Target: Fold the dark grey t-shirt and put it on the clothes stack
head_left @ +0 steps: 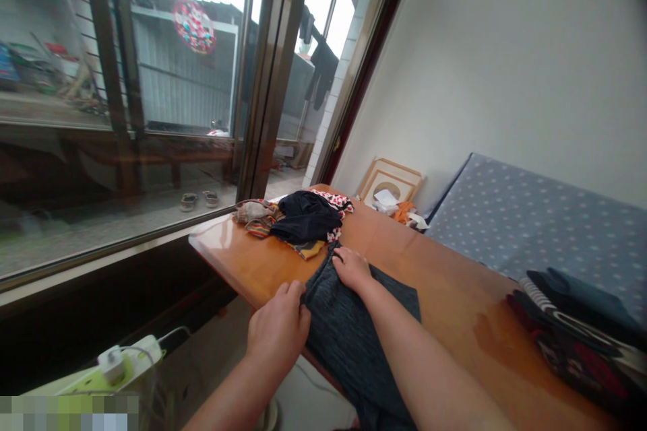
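A dark blue-grey heathered garment (pixel 348 323) lies partly on the wooden table and hangs over its near edge; its exact kind is unclear. My left hand (pixel 280 320) is closed on the garment's left edge, just off the table's side. Farther up, my right hand (pixel 352 269) has its fingers curled round the garment's far edge, pinching the cloth against the tabletop. Just beyond my right hand sits a loose heap of clothes (pixel 308 215), with navy, striped, mustard and red-and-white patterned pieces.
The glossy wooden table (pixel 455 310) runs along a glass window. Folded clothes (pixel 581 323) are stacked at its right. A grey-blue dotted panel (pixel 546 215) and a wooden frame (pixel 391 178) lean by the wall. At lower left is a power strip (pixel 136 357) with cords.
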Demonstrator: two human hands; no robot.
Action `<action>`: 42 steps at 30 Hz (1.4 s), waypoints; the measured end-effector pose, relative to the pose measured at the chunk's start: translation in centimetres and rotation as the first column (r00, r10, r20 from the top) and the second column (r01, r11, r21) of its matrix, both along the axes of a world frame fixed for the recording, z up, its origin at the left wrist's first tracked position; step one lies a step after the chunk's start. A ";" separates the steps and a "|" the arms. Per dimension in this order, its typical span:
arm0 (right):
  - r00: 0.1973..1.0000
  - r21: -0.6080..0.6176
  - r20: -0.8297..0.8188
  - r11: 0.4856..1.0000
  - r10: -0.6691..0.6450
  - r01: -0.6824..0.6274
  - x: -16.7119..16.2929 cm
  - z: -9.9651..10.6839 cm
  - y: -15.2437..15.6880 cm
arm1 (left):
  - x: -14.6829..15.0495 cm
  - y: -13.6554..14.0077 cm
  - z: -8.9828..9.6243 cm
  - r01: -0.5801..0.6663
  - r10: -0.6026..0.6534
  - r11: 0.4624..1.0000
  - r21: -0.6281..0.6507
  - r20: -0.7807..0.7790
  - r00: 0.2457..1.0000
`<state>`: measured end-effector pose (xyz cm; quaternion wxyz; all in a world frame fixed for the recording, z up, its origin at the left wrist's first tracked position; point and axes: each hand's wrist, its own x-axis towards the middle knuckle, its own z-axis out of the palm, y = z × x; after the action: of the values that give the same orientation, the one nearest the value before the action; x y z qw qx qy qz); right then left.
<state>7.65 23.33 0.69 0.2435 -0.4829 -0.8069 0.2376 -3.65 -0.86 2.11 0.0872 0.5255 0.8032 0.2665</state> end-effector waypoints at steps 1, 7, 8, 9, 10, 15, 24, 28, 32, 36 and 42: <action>1.000 0.004 0.018 1.000 0.020 -0.020 0.0 -0.1 -0.1 | 0.0 0.0 0.0 -0.003 0.002 1.000 -0.016 -0.023 1.000; 0.998 0.028 -0.052 0.999 0.039 -0.038 1.7 0.3 0.5 | 0.0 0.1 -0.2 -0.023 0.021 0.999 -0.035 -0.074 0.997; 0.996 0.037 -0.087 0.999 0.007 -0.004 2.5 0.5 0.7 | 0.0 0.1 -0.2 -0.023 0.021 0.999 -0.031 -0.079 0.997; 0.991 0.044 -0.126 0.998 -0.035 0.041 3.5 0.6 0.8 | 0.0 0.1 -0.3 -0.021 0.019 0.999 -0.026 -0.085 0.996; 0.983 0.047 -0.166 0.995 -0.081 0.090 4.6 0.8 0.9 | 0.0 0.1 -0.3 -0.018 0.016 1.000 -0.021 -0.090 0.996; 0.888 -0.028 -0.342 0.948 -0.308 0.318 11.4 0.2 -0.4 | 0.0 0.2 -0.3 -0.006 0.005 1.000 -0.016 -0.100 0.995; 0.707 -0.164 -0.472 0.841 -0.526 0.516 22.0 -2.6 -6.6 | 0.5 -0.1 -0.2 -0.052 0.066 0.997 0.065 -0.234 0.970; 0.726 -0.149 -0.450 0.845 -0.520 0.513 24.0 -3.2 -8.4 | 2.2 0.0 0.6 -0.032 0.087 0.986 0.164 -0.342 0.936; 0.802 -0.079 -0.367 0.875 -0.471 0.478 24.4 -3.2 -9.4 | 4.3 0.5 0.9 0.140 -0.075 0.976 0.165 -0.349 0.934; 0.910 0.090 -0.166 0.913 -0.379 0.397 24.5 -3.1 -10.2 | 4.6 0.6 0.2 0.216 -0.185 0.974 0.063 -0.322 0.929; 0.931 0.074 -0.147 0.935 -0.335 0.348 24.9 -3.5 -9.7 | 3.1 1.3 -0.1 0.209 -0.183 0.975 0.072 -0.268 0.946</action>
<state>32.58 13.65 -2.85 0.3576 -0.5864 -0.7035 0.1827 -0.52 0.41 2.04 -0.0192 0.6368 0.7373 0.2248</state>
